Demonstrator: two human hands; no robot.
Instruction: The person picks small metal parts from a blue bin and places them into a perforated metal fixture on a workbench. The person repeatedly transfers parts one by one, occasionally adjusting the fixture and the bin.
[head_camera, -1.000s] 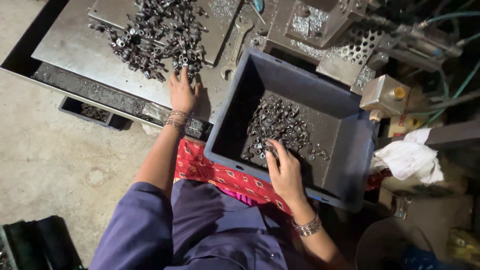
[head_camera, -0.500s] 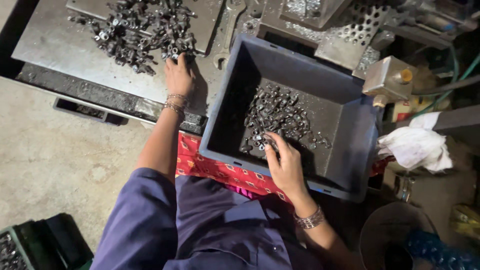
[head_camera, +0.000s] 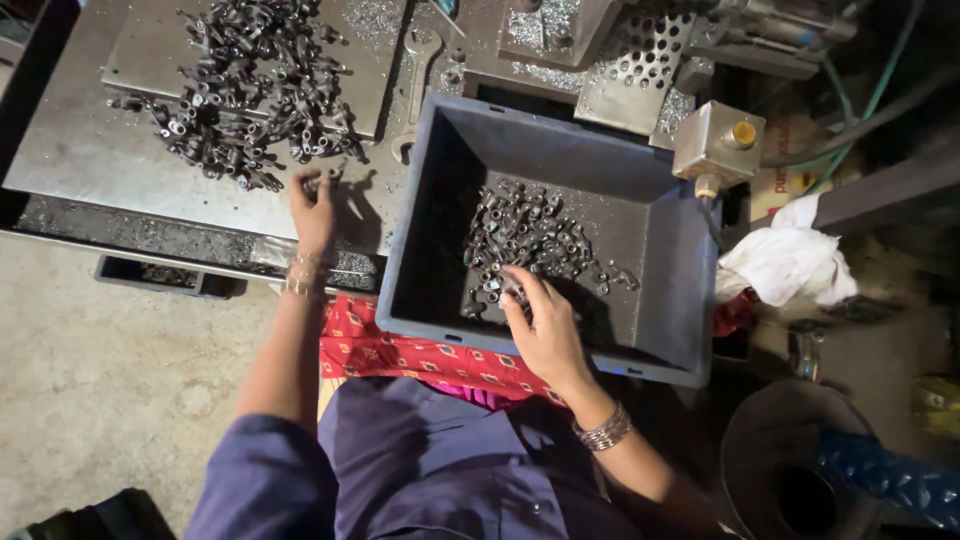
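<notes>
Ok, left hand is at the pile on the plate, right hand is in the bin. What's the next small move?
Probably close the left hand on the few small metal parts at the pile's near edge: its fingers already touch them there. The right hand rests on the parts inside the grey bin, so it looks occupied.

Bin (head_camera: 700, 250) walls round parts (head_camera: 530, 235); top open.

no packages, labels, signs or screens
</notes>
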